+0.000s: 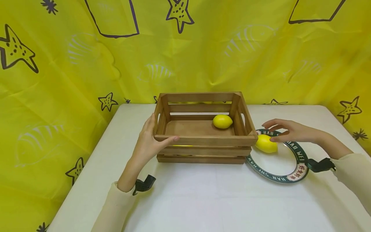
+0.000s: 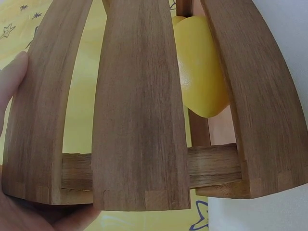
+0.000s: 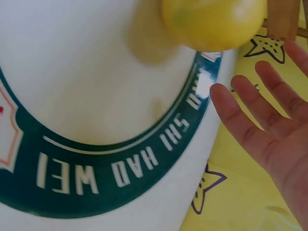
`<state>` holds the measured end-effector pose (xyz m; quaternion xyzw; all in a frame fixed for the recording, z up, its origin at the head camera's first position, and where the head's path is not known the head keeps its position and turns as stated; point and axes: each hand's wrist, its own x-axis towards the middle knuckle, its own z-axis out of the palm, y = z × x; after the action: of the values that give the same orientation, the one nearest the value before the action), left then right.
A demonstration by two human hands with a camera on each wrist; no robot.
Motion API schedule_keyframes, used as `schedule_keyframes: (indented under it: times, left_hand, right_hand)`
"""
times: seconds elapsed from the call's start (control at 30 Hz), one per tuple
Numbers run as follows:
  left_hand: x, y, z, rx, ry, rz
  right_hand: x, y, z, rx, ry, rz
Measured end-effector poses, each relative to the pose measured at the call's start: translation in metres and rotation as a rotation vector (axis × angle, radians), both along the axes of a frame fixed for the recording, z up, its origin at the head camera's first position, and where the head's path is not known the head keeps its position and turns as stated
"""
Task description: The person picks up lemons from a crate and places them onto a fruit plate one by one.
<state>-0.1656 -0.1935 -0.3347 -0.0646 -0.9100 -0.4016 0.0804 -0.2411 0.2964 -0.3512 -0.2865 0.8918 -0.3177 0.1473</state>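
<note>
My left hand grips the front left corner of a slatted wooden crate, its thumb over the front top rail. Inside, a lemon lies near the right end. Yellow shows through the front slats; in the left wrist view it is another lemon close behind them. To the right, a third lemon rests on a white plate with a green lettered rim. Just above that lemon hovers my right hand; the right wrist view shows its fingers extended and apart from the fruit.
The crate and plate stand on a white-covered table, the plate's left edge close against the crate. Behind and to the sides hangs a yellow cloth with drawn starfish and fish. Each wrist wears a black strap device.
</note>
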Motion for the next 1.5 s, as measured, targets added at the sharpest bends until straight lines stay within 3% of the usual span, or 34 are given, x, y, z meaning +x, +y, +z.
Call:
schedule_keyframes:
  times: [0.27, 0.53, 0.7, 0.93, 1.2, 1.5]
  left_hand:
    - [0.000, -0.001, -0.001, -0.002, -0.003, 0.004]
    - [0.000, -0.001, -0.002, -0.007, 0.014, 0.002]
    - [-0.001, -0.001, -0.002, -0.005, 0.006, 0.002]
    - [-0.002, -0.001, -0.002, -0.002, 0.004, -0.001]
    - [-0.003, -0.003, 0.000, 0.004, 0.004, 0.002]
    - [-0.005, -0.002, -0.002, 0.005, 0.008, -0.003]
  right_hand:
    - [-0.003, 0.000, 0.019, -0.159, 0.048, 0.116]
    - [0.005, -0.016, 0.036, -0.208, 0.175, 0.128]
    - [0.006, -0.030, 0.052, -0.250, 0.265, 0.272]
    - [0.008, -0.041, 0.073, -0.223, 0.335, 0.424]
    - [0.008, -0.057, 0.089, -0.208, 0.366, 0.504]
    - [0.002, -0.079, 0.107, -0.284, 0.338, 0.577]
